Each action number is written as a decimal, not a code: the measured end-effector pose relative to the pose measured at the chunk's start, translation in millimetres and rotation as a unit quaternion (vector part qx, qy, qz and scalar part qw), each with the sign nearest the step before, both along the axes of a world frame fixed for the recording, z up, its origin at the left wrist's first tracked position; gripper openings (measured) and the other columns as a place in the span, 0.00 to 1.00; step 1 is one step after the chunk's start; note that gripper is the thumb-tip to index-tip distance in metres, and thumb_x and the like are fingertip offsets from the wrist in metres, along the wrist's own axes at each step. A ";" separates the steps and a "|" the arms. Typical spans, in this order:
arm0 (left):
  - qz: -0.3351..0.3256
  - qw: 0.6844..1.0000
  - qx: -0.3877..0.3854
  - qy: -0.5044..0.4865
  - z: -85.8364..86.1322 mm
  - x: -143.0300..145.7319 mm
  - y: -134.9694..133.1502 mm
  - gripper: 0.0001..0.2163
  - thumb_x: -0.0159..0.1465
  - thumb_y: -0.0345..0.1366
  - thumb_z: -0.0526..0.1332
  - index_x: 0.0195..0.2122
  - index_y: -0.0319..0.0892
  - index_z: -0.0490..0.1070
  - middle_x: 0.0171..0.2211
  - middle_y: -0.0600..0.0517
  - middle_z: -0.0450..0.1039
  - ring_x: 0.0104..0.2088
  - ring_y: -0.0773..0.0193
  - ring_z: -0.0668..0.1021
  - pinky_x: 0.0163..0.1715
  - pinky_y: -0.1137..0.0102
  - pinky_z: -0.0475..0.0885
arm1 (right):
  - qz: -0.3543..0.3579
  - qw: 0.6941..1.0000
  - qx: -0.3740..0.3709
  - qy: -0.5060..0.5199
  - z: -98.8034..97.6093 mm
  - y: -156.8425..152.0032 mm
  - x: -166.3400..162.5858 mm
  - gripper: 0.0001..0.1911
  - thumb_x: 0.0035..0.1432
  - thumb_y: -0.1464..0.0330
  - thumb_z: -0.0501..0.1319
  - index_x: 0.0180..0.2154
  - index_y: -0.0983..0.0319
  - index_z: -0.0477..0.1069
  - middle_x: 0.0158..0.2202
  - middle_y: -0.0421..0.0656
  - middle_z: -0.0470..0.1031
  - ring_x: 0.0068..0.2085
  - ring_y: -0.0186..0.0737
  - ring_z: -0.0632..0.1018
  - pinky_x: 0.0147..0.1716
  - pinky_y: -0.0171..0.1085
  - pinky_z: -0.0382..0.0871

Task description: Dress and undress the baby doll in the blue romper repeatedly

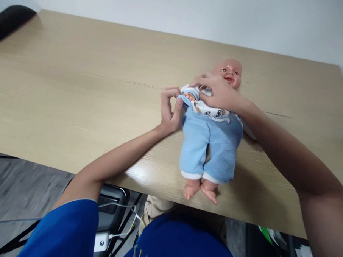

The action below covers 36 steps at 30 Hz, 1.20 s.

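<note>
A baby doll [230, 72] lies on its back on the table, its head toward the wall and its bare feet near the front edge. It wears a blue fleece romper [196, 141] with a white, animal-faced front. Beside the doll's small hand [190, 96], my left hand [171, 109] pinches a blue edge of the romper between thumb and fingers. My right hand [215, 90] reaches across the doll's chest, its fingers closed around the white sleeve [193, 89] with the blue cuff. The right palm hides part of the chest and neck.
The wooden table [91, 72] runs back to a white wall [176, 15]. A black rounded object [13, 19] stands at the far left. Below the front edge are a dark case [111, 201], white cables and a small white box [101, 242].
</note>
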<state>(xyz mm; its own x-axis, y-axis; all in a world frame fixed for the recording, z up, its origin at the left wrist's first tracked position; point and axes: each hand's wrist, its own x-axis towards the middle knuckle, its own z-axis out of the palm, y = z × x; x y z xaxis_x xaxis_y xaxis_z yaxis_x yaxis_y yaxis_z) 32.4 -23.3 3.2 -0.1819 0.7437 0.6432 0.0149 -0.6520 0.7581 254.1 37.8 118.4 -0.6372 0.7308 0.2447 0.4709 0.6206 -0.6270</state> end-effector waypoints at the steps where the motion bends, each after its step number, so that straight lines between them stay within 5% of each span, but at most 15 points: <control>1: -0.004 1.000 -0.002 -0.004 2.4 0.7 -1.3 0.29 0.83 0.74 0.62 0.52 0.51 0.74 0.52 0.45 0.75 0.59 0.47 0.82 0.73 0.45 0.79 | 0.003 1.000 -0.005 0.006 -3.0 1.5 0.5 0.14 0.75 0.51 0.73 0.49 0.52 0.88 0.60 0.51 0.86 0.63 0.61 0.83 0.73 0.61 0.75; 6: -0.027 0.996 -0.086 -0.028 7.7 3.2 5.2 0.29 0.83 0.74 0.64 0.54 0.51 0.74 0.53 0.46 0.76 0.61 0.49 0.82 0.67 0.53 0.82 | 0.018 0.998 -0.038 0.046 -12.4 5.0 -1.3 0.23 0.71 0.39 0.76 0.44 0.51 0.85 0.58 0.49 0.86 0.61 0.57 0.83 0.73 0.60 0.78; 9: -0.047 0.988 -0.142 -0.032 0.1 -0.6 14.4 0.28 0.81 0.73 0.68 0.52 0.51 0.75 0.55 0.47 0.77 0.61 0.53 0.82 0.65 0.58 0.82 | -0.030 0.996 -0.044 0.069 -4.9 -7.0 1.5 0.33 0.73 0.30 0.71 0.39 0.52 0.80 0.47 0.46 0.85 0.49 0.52 0.83 0.59 0.53 0.81; 12: -0.067 0.980 -0.185 -0.031 -10.0 -7.2 16.5 0.29 0.79 0.73 0.71 0.51 0.51 0.75 0.53 0.49 0.78 0.56 0.57 0.81 0.62 0.61 0.81 | -0.052 0.996 -0.066 0.026 5.9 -26.3 6.5 0.42 0.78 0.25 0.62 0.30 0.54 0.69 0.31 0.41 0.74 0.36 0.45 0.73 0.40 0.47 0.70; 14: -0.082 0.976 -0.199 -0.031 -14.6 -11.0 15.1 0.30 0.77 0.75 0.72 0.50 0.51 0.74 0.51 0.50 0.79 0.54 0.57 0.81 0.62 0.61 0.81 | -0.039 0.996 -0.082 -0.005 8.9 -37.1 8.5 0.42 0.77 0.27 0.64 0.28 0.54 0.68 0.28 0.40 0.71 0.33 0.43 0.68 0.36 0.47 0.62; 17: -0.113 0.968 -0.218 -0.053 -19.1 -13.8 17.6 0.33 0.74 0.77 0.74 0.51 0.51 0.72 0.47 0.51 0.78 0.49 0.59 0.82 0.54 0.63 0.82 | -0.078 0.994 -0.065 0.031 3.6 -45.0 9.0 0.34 0.73 0.33 0.74 0.32 0.54 0.75 0.32 0.41 0.76 0.36 0.45 0.72 0.38 0.46 0.63; 22: -0.188 0.942 -0.264 -0.091 -25.4 -14.6 39.6 0.33 0.71 0.74 0.79 0.53 0.54 0.72 0.40 0.55 0.77 0.37 0.62 0.81 0.38 0.65 0.80 | -0.155 0.980 -0.058 0.106 -14.6 -46.9 10.4 0.30 0.72 0.36 0.77 0.37 0.54 0.77 0.35 0.40 0.74 0.40 0.47 0.73 0.43 0.46 0.68; 29: -0.210 0.951 -0.228 0.011 -18.4 -35.2 42.8 0.30 0.72 0.71 0.78 0.50 0.49 0.77 0.51 0.48 0.83 0.50 0.57 0.84 0.54 0.61 0.84 | -0.165 0.962 -0.096 0.194 -29.1 -48.7 19.3 0.35 0.69 0.29 0.75 0.38 0.52 0.75 0.35 0.41 0.72 0.41 0.48 0.75 0.43 0.45 0.75; 32: -0.227 0.943 -0.239 0.045 -17.5 -44.3 39.4 0.27 0.74 0.66 0.76 0.53 0.49 0.78 0.50 0.47 0.81 0.47 0.57 0.82 0.51 0.62 0.82 | -0.159 0.958 -0.110 0.213 -32.8 -47.1 21.2 0.37 0.67 0.27 0.75 0.38 0.51 0.74 0.36 0.41 0.72 0.43 0.49 0.77 0.44 0.45 0.77; 36: -0.234 0.945 -0.218 0.064 -19.7 -43.2 47.4 0.31 0.73 0.75 0.75 0.52 0.50 0.78 0.48 0.47 0.81 0.45 0.56 0.81 0.49 0.60 0.82 | -0.155 0.954 -0.125 0.224 -36.6 -46.7 19.5 0.39 0.66 0.24 0.73 0.39 0.51 0.72 0.37 0.40 0.69 0.41 0.47 0.75 0.43 0.44 0.75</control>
